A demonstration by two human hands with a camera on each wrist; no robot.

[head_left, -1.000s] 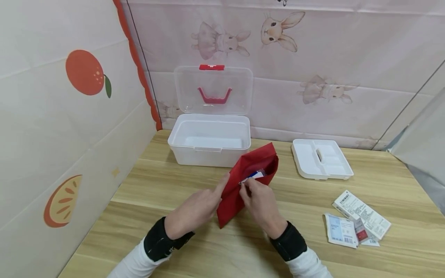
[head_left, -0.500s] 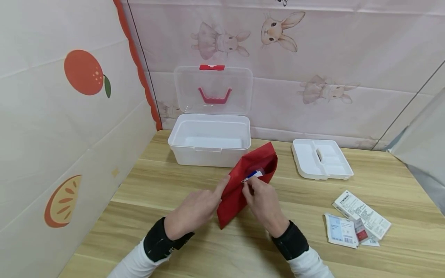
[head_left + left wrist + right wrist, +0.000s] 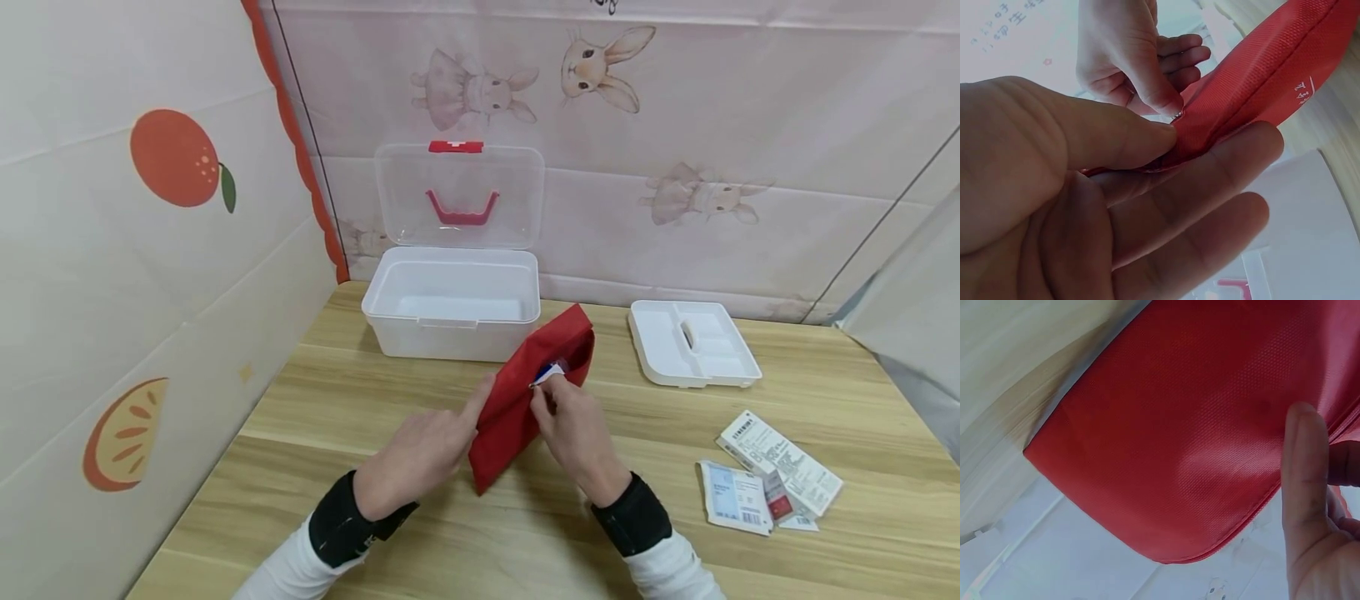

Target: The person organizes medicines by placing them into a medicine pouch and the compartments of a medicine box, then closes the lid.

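A red fabric zip pouch (image 3: 506, 429) stands tilted over the middle of the table, its mouth partly open. My left hand (image 3: 420, 458) grips its near left edge; in the left wrist view the thumb lies on one side and the fingers on the other. With thumb and forefinger my right hand (image 3: 577, 429) pinches the small metal zipper pull (image 3: 1177, 115) at the pouch's seam. Inside the mouth a white and blue packet (image 3: 551, 371) shows, partly hidden by the right fingers. The right wrist view shows the pouch's broad red side (image 3: 1197, 425) beside the thumb.
Behind the pouch stands a white box (image 3: 450, 333) with its clear lid (image 3: 461, 175) raised. A white divided tray (image 3: 697, 342) lies at the back right. Nearer on the right are a white printed box (image 3: 780, 462), a blue-and-white packet (image 3: 735, 497) and a small red-and-clear packet (image 3: 777, 496).
My right hand has moved slightly to the right and away from me along the zipper with the pull. The pouch's mouth has narrowed. My left hand stays in place.
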